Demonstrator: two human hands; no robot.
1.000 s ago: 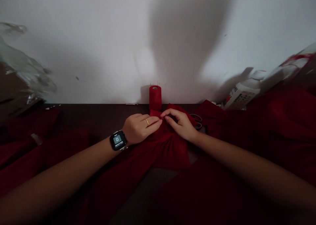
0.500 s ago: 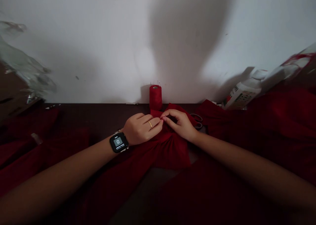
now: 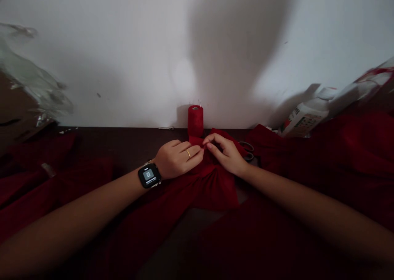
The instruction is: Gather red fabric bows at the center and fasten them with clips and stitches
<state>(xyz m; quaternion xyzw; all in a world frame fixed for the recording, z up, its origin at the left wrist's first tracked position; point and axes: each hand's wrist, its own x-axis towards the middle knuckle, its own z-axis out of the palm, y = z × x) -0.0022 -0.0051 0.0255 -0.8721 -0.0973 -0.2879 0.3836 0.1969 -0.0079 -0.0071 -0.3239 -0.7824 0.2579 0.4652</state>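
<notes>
As left hand [image 3: 177, 159] and right hand [image 3: 225, 155] pinch red cloth [image 3: 215, 185], spool [image 3: 195, 121] behind

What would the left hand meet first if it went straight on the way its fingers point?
The right hand, most likely: its fingertips almost meet those of the left hand. A fold of red fabric may lie between them; depth is unclear from this view.

Deep red cloth [image 3: 215, 185], plain and unpatterned; same red on the thread cone [image 3: 195, 122]; dark brown worktop [image 3: 129, 142]; off-white wall [image 3: 92, 58]; gold ring [image 3: 188, 153]; black watch face [image 3: 149, 175].
</notes>
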